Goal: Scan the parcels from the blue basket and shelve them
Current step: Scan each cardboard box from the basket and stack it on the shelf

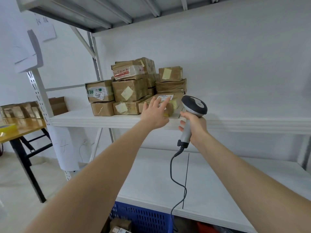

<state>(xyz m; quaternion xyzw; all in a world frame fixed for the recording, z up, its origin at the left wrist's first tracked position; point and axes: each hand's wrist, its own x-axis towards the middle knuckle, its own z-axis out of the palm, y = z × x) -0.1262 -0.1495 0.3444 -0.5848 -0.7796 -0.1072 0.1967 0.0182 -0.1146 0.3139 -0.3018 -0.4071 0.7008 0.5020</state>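
A stack of brown taped parcels (pixel 129 88) sits on the white shelf (pixel 94 120). My left hand (pixel 155 112) reaches up with straight fingers touching a flat brown parcel with a white label (pixel 175 100) at the front right of the stack. My right hand (pixel 196 126) grips the handle of a grey barcode scanner (pixel 193 105), its dark head just right of that parcel. The scanner's cable hangs down. The blue basket (pixel 144 217) stands on the floor below, with a parcel or two showing inside.
A lower white shelf (pixel 218 182) runs beneath. The right part of the upper shelf holds nothing. A wooden table (pixel 21 126) with several parcels and yellow tape stands at the left. Paper sheets hang on the shelf's upright post (pixel 40 98).
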